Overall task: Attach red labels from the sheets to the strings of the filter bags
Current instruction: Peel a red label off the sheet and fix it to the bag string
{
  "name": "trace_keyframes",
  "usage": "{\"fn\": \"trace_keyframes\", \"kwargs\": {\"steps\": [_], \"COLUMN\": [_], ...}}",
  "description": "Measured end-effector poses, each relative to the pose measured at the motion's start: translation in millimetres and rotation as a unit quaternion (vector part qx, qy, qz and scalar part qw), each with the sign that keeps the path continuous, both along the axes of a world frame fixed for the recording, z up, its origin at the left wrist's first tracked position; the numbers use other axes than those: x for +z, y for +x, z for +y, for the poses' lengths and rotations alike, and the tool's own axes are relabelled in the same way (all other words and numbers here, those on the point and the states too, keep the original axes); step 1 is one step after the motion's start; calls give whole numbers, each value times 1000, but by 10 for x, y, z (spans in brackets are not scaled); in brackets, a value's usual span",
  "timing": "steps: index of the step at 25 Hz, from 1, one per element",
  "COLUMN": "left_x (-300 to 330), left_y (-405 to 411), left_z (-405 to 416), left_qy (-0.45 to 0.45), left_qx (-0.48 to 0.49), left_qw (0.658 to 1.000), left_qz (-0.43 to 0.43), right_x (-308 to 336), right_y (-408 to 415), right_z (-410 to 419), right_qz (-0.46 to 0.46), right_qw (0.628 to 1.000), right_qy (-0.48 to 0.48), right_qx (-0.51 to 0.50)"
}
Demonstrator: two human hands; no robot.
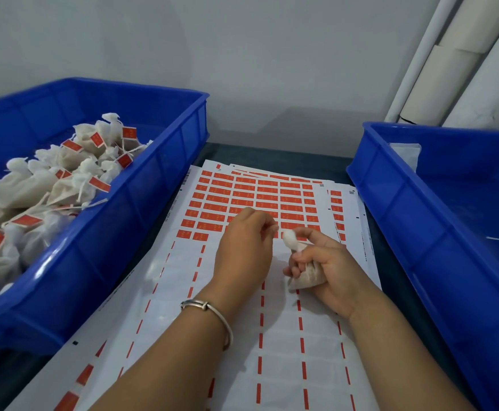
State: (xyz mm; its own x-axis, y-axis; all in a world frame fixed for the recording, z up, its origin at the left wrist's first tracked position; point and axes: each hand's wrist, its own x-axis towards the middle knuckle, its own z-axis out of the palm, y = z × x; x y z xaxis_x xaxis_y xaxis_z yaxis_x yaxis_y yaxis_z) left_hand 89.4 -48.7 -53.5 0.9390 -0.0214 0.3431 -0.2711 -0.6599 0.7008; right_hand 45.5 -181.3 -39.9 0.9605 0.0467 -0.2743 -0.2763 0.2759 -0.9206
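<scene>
Both forearms reach in from the bottom edge, a silver bangle (209, 310) on my left wrist. Under them lies the top label sheet (281, 336), its near half already peeled down to white backing with only thin red strips between the blank cells. Red labels (244, 192) still fill the far rows, and more sheets peek out beneath along the far and right edges.

My right hand (328, 268) is curled round a filter bag (303, 277), the filled body in my palm and the gathered white neck sticking up past my thumb and forefinger. My left hand (245, 241) hovers over the nearest label rows, fingertips drawn together just beside the bag's neck; whether they pinch a label or the string I cannot tell, since my own hand hides it.

At my left a blue bin (141, 203) holds a heap of bags (49, 185) with red labels on their strings. At my right a second blue bin (414, 209) shows a few white bags and loose strings near its right edge.
</scene>
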Motion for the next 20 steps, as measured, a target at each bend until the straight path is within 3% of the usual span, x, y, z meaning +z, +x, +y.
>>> {"fn": "trace_keyframes", "kwargs": {"steps": [3,6,8,11,16,20], "left_x": [61,148,267,458,533,340], "left_y": [45,20,18,54,113,227], "left_z": [70,99,204,436,767,989], "left_qy": [-10,22,42,56,11,-22], "left_qx": [28,-14,-50,-84,-62,11], "left_qw": [999,997,995,993,998,997], "left_qz": [38,74,78,60,21,79], "right_x": [65,124,176,270,402,354], "right_y": [-36,-91,-109,-35,142,237], "right_z": [15,40,113,239,532,773], "right_qz": [7,-4,-23,-26,-25,-6], "right_qw": [997,984,984,995,992,991], "right_qy": [-61,-125,-90,-7,-105,-133], "right_qx": [45,128,152,96,62,6]}}
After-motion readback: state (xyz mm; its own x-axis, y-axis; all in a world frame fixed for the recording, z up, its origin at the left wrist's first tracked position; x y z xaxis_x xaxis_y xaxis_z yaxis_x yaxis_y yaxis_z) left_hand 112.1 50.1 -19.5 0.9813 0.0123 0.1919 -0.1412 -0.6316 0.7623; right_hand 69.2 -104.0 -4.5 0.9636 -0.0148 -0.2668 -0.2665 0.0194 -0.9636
